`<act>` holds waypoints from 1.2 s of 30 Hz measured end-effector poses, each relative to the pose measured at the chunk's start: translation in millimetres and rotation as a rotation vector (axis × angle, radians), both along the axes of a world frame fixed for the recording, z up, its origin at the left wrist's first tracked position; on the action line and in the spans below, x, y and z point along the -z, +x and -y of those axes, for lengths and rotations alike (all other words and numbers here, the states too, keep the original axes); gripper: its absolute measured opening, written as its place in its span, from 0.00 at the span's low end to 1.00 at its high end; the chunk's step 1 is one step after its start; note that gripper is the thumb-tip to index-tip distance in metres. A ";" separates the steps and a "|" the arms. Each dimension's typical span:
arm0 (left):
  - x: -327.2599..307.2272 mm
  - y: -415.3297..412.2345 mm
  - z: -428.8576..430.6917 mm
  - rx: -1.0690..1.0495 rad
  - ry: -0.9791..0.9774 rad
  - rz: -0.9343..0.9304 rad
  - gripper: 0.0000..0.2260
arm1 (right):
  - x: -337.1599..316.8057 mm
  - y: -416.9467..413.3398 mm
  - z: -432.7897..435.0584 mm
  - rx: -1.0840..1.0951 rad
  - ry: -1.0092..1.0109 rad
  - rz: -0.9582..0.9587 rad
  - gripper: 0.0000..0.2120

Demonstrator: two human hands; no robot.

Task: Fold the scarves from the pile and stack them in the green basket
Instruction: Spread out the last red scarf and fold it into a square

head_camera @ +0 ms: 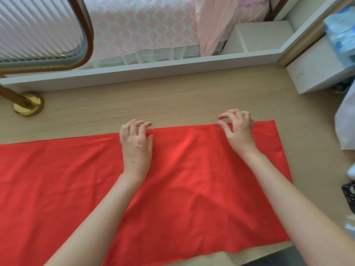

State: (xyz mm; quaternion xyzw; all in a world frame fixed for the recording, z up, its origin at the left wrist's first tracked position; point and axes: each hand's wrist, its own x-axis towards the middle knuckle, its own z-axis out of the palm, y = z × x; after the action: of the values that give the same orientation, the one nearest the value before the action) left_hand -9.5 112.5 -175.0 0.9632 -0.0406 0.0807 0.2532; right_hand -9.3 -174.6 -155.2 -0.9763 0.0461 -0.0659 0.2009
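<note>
A red scarf (pixel 192 179) lies spread flat across the wooden table (pixel 153 104), running off the left edge of the view. My left hand (pixel 136 143) rests on its far edge near the middle, with bent fingertips touching the table just past the hem. At the far edge nearer the right end, my right hand (pixel 239 129) hovers with loosely curled fingers that hold nothing. The cloth is not lifted anywhere. The green basket is not in view.
A brass lamp base (pixel 28 105) stands at the table's far left. A white ledge (pixel 153 71) borders the back and a white box (pixel 317 72) sits at the far right. Pale fabric (pixel 345 121) hangs at the right edge above a dark patterned object (pixel 348 194).
</note>
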 end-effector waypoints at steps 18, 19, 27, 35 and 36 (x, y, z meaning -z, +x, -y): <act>26.4 -36.6 56.5 0.306 0.238 -0.137 0.25 | -26.0 -43.2 133.3 0.762 0.690 -0.428 0.07; 26.6 -36.3 55.8 0.306 0.238 -0.138 0.25 | -26.9 -43.5 135.8 0.750 0.705 -0.412 0.05; 28.7 -32.7 48.3 0.346 0.257 -0.139 0.26 | -16.7 -41.9 149.0 0.740 0.535 -0.318 0.14; 13.2 -15.8 58.7 0.194 0.026 -0.050 0.21 | -15.7 -36.5 143.9 0.661 0.736 -0.321 0.14; 11.4 -11.0 60.5 0.172 -0.002 -0.036 0.19 | -17.7 -32.8 143.5 0.673 0.753 -0.336 0.16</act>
State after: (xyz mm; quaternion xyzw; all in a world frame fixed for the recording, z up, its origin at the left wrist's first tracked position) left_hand -20.5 52.0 -186.4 0.9572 -0.1186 0.0413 0.2609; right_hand -42.2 -318.1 -137.5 -0.7650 0.4089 0.0515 0.4949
